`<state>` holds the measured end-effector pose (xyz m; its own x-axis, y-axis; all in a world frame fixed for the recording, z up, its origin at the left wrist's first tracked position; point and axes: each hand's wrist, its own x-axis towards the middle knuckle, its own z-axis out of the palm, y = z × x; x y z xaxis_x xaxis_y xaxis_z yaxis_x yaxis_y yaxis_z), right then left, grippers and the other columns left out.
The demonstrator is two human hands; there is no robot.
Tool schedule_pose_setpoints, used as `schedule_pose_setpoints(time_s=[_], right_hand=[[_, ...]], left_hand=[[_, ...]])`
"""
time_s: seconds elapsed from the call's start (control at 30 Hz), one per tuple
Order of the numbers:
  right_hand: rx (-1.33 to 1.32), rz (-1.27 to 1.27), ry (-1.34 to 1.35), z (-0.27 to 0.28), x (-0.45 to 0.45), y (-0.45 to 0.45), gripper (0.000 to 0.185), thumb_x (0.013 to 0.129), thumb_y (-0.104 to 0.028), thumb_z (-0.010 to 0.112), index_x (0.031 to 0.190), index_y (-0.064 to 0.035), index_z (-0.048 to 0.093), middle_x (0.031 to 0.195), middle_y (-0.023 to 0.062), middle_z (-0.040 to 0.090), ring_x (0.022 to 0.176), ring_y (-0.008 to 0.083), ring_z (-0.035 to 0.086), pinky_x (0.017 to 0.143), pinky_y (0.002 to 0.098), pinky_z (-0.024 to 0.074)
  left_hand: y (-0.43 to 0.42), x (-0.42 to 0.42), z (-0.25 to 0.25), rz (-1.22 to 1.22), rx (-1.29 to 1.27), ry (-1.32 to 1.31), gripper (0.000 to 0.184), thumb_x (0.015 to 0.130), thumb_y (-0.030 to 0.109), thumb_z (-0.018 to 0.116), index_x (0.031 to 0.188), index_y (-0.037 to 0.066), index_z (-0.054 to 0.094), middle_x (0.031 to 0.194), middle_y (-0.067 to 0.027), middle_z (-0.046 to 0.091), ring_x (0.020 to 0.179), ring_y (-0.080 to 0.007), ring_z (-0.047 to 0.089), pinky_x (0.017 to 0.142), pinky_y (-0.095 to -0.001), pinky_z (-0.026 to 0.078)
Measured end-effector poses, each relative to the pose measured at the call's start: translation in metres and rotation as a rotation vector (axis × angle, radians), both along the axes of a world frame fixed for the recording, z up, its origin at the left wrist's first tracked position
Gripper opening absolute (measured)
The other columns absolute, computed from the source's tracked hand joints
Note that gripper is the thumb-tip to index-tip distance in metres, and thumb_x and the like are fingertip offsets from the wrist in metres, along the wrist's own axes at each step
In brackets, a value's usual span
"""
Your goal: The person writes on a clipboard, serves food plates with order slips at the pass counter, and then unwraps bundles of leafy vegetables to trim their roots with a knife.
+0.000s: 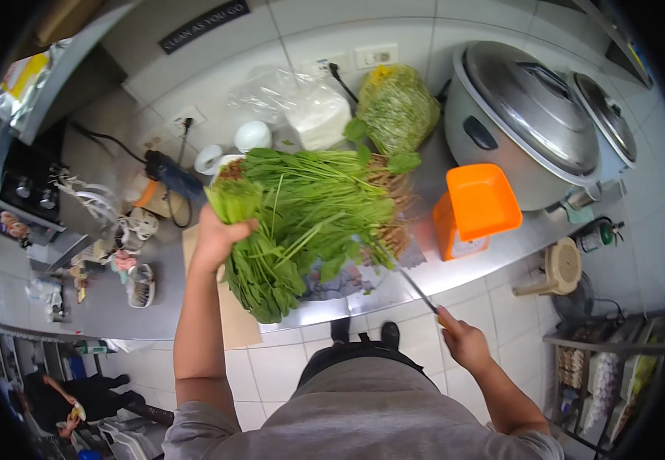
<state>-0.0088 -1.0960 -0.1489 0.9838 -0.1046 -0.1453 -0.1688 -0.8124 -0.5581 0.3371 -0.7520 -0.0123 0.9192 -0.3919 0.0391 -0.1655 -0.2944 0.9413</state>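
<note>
My left hand point(221, 236) is closed round a bunch of leafy greens point(265, 280), whose cut-looking stem end points up and away while the leaves hang toward the counter's front edge. A larger heap of greens point(325, 180) with long stems lies beside it, its brown roots point(399, 203) toward the right. My right hand point(464, 341) grips the orange handle of a knife point(417, 290) over the front edge, the blade slanting up toward the stems near the roots. Grey paper or plastic point(336, 282) shows beneath the greens.
An orange scale point(463, 222) with a tray stands right of the greens, before a large lidded rice cooker point(528, 115). Behind are a bag of greens point(398, 107) and a white bag point(317, 119). A brown board point(233, 318) overhangs the steel counter point(167, 310). Another person point(72, 399) stands lower left.
</note>
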Motion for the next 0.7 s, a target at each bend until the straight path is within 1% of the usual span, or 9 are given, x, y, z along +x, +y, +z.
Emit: schedule_pose_setpoints(time_s=[0.07,0.2,0.27,0.33,0.4,0.47,0.53,0.6,0.7], right_hand=[[-0.096,-0.054,-0.128,-0.003,0.001,-0.004,0.061,0.084,-0.012,0.062,0.14,-0.0254,0.042,0.069,0.0163,0.06,0.061,0.0343,0.062,0.055,0.0451,0.0501],[-0.283,-0.091,-0.112,0.004,0.08,0.015,0.059,0.085,-0.011,0.057,0.14,-0.0259,0.042,0.074,0.0152,0.059,0.057,0.032,0.061,0.053,0.0424,0.051],[-0.369,-0.075,-0.057,-0.01,0.137,0.028,0.057,0.085,-0.012,0.055,0.14,-0.0221,0.044,0.09,0.0167,0.059,0.074,0.0314,0.063,0.061,0.041,0.052],[-0.41,-0.114,-0.301,-0.046,0.185,0.045,0.064,0.081,-0.014,0.062,0.141,-0.0143,0.041,0.107,0.0185,0.056,0.099,0.0338,0.057,0.079,0.0459,0.049],[-0.253,0.035,-0.41,0.011,0.212,0.067,0.081,0.077,-0.023,0.071,0.145,-0.0044,0.031,0.127,0.0234,0.048,0.122,0.0393,0.044,0.1,0.0485,0.038],[0.433,0.059,-0.577,0.034,0.244,0.095,0.102,0.07,-0.031,0.081,0.147,0.0011,0.022,0.138,0.0274,0.04,0.13,0.0408,0.038,0.11,0.0444,0.0284],[0.883,0.026,-0.563,0.064,0.277,0.108,0.108,0.069,-0.037,0.083,0.147,0.0029,0.018,0.146,0.0254,0.033,0.135,0.0375,0.033,0.111,0.044,0.0276],[1.149,0.111,-0.396,0.093,0.292,0.101,0.114,0.068,-0.031,0.083,0.149,0.0016,0.01,0.147,0.0267,0.032,0.137,0.0369,0.031,0.111,0.0353,0.0283],[0.975,0.044,-0.4,0.105,0.278,0.08,0.116,0.069,-0.032,0.083,0.151,-0.0034,0.006,0.155,0.017,0.021,0.141,0.0365,0.023,0.115,0.0338,0.022]], left_hand=[[0.02,0.01,0.033,0.133,-0.18,-0.068,0.051,0.063,0.011,0.072,0.111,-0.002,0.057,0.096,-0.0071,0.064,0.085,-0.0188,0.062,0.077,-0.0321,0.05],[0.023,0.034,0.099,0.085,-0.295,-0.156,0.047,0.066,0.009,0.069,0.11,-0.002,0.057,0.097,-0.0091,0.064,0.084,-0.02,0.063,0.075,-0.0329,0.052],[0.004,0.046,0.121,0.008,-0.336,-0.126,0.044,0.068,0.01,0.069,0.109,-0.003,0.057,0.096,-0.0101,0.064,0.081,-0.0202,0.063,0.071,-0.0328,0.053],[-0.018,0.06,0.12,0.014,-0.36,-0.122,0.044,0.07,0.01,0.068,0.11,-0.004,0.057,0.094,-0.0106,0.064,0.079,-0.0206,0.064,0.069,-0.0333,0.054],[-0.044,0.064,0.111,0.061,-0.332,-0.129,0.044,0.069,0.009,0.069,0.11,-0.004,0.056,0.092,-0.0101,0.063,0.08,-0.0213,0.063,0.073,-0.0345,0.053],[-0.069,0.065,0.092,0.039,-0.338,-0.064,0.044,0.068,0.008,0.07,0.109,-0.004,0.057,0.093,-0.0102,0.064,0.081,-0.0212,0.063,0.073,-0.0345,0.053],[-0.095,0.06,0.075,-0.062,-0.239,0.03,0.048,0.069,0.008,0.067,0.114,-0.002,0.055,0.104,-0.0096,0.062,0.089,-0.0214,0.062,0.08,-0.0347,0.051],[-0.131,0.053,0.063,-0.178,-0.209,0.101,0.049,0.069,0.007,0.068,0.116,-0.001,0.055,0.104,-0.0088,0.063,0.088,-0.0214,0.062,0.083,-0.0354,0.05],[-0.187,0.021,0.071,-0.32,0.069,-0.17,0.039,0.073,0.006,0.067,0.11,-0.002,0.058,0.098,-0.01,0.065,0.086,-0.0215,0.063,0.083,-0.0347,0.05]])
